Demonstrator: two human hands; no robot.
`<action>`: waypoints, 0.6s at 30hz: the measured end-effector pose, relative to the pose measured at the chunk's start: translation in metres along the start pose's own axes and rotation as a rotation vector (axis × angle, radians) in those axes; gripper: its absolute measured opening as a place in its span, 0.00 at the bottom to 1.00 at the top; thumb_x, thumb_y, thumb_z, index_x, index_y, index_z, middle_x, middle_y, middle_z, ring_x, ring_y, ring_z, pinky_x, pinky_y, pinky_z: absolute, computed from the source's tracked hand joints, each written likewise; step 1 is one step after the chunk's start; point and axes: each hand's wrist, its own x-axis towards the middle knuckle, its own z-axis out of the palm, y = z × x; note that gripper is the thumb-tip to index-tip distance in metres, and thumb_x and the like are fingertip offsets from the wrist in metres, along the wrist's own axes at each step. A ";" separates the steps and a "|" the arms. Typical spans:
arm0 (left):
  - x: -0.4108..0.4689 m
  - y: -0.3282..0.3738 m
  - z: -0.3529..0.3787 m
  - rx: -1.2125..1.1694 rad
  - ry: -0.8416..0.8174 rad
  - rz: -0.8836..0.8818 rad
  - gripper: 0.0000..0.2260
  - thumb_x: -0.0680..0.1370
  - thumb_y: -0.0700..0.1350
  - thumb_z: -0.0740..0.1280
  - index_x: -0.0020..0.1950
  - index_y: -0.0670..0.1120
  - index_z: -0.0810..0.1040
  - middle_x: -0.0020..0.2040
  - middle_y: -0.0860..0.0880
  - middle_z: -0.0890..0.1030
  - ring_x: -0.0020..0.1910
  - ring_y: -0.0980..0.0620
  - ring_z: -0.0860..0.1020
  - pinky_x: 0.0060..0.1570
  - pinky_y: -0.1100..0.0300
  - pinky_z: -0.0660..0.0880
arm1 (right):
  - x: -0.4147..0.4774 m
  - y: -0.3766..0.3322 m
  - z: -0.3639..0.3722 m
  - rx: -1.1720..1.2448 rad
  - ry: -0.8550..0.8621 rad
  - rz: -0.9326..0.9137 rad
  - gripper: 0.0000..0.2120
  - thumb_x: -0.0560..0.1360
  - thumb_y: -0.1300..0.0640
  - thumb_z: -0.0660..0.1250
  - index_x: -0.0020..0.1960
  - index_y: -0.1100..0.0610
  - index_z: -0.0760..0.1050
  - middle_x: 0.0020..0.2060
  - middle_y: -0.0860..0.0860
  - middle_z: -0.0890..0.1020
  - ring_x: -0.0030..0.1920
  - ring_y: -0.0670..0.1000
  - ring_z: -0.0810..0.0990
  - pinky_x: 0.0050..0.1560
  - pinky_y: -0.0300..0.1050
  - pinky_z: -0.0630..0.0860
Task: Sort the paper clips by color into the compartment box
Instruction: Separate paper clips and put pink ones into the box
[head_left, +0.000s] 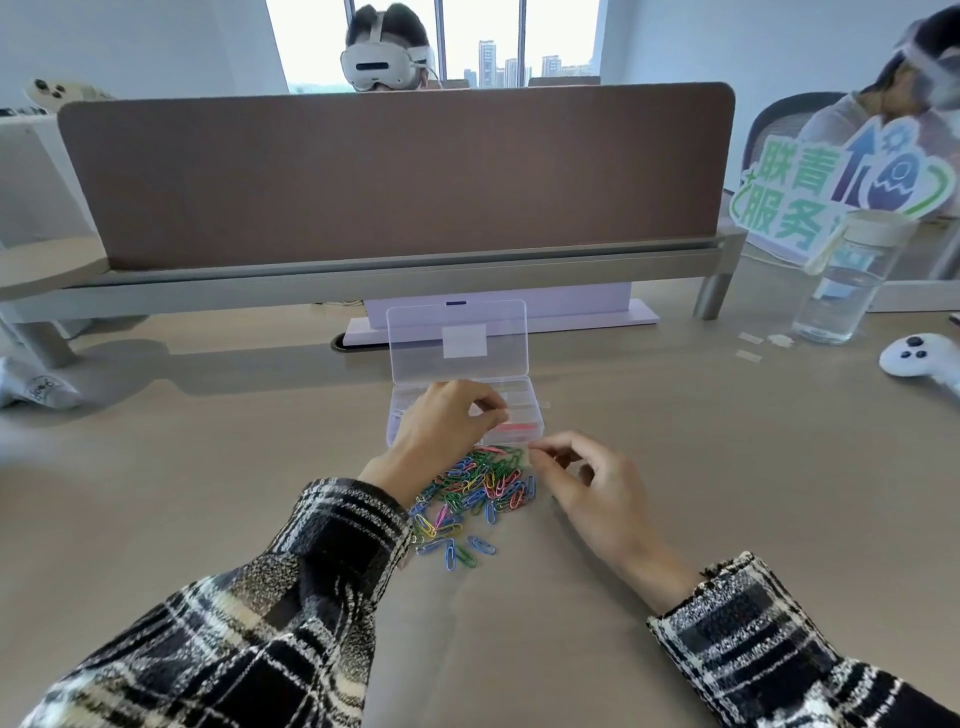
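Head view: one pile, one box, two hands, sorting under way.
The left hand (447, 423) is held over the open compartment box (415, 353), thumb and forefinger pinched; whether a clip is held cannot be told. The right hand (589, 486) is curled at the pile of paper clips (478, 483) just before the box, its catch equally unclear. Pink clips (514, 427) are seen in one compartment. A drop into the matching compartment is called for next. The loose clips are too many to count.
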 end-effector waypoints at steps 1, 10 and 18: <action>-0.003 -0.002 -0.004 0.003 0.007 0.009 0.06 0.78 0.50 0.68 0.52 0.53 0.83 0.48 0.60 0.81 0.42 0.62 0.76 0.44 0.61 0.73 | 0.001 0.001 0.000 -0.006 0.000 -0.003 0.04 0.76 0.57 0.70 0.44 0.50 0.82 0.28 0.36 0.77 0.30 0.40 0.74 0.32 0.29 0.65; -0.068 -0.027 -0.056 0.115 -0.236 -0.004 0.04 0.73 0.56 0.71 0.43 0.58 0.82 0.40 0.64 0.79 0.39 0.65 0.73 0.40 0.61 0.69 | 0.007 0.026 0.007 -0.322 -0.176 -0.176 0.08 0.72 0.58 0.70 0.45 0.45 0.82 0.44 0.42 0.80 0.47 0.43 0.77 0.46 0.38 0.73; -0.085 -0.025 -0.048 0.212 -0.287 -0.010 0.11 0.71 0.63 0.71 0.43 0.56 0.81 0.40 0.63 0.80 0.44 0.62 0.77 0.45 0.58 0.76 | 0.002 0.023 0.008 -0.501 -0.204 -0.258 0.10 0.69 0.53 0.71 0.50 0.47 0.83 0.44 0.39 0.77 0.49 0.40 0.70 0.50 0.36 0.68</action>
